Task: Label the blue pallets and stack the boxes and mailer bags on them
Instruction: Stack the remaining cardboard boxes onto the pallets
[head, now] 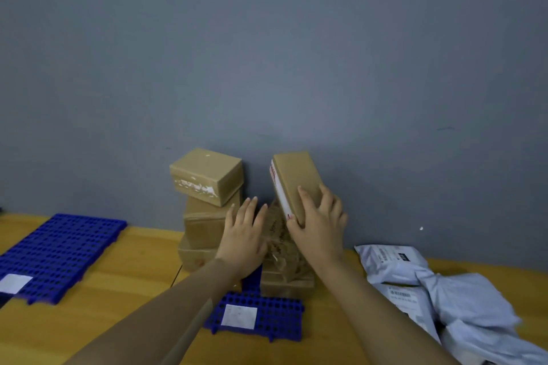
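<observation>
**Box held tilted over the stack**

The right hand [318,228] gripped a tilted cardboard box [296,181], fingers curled over it. The left hand [241,234] was flat and empty beside the box stack [207,207], at 12 o'clock from the labelled blue pallet [275,320]. Mailer bags [444,299] lay at 3 o'clock and a second pallet [59,252] at 9.

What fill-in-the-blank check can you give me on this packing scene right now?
The tilted box is gripped by the ___ hand.
The left hand holds ___.
The left pallet and the middle pallet are coloured ___.
The mailer bags lie ___ of the stacked boxes.
Missing: right; nothing; blue; right.
</observation>
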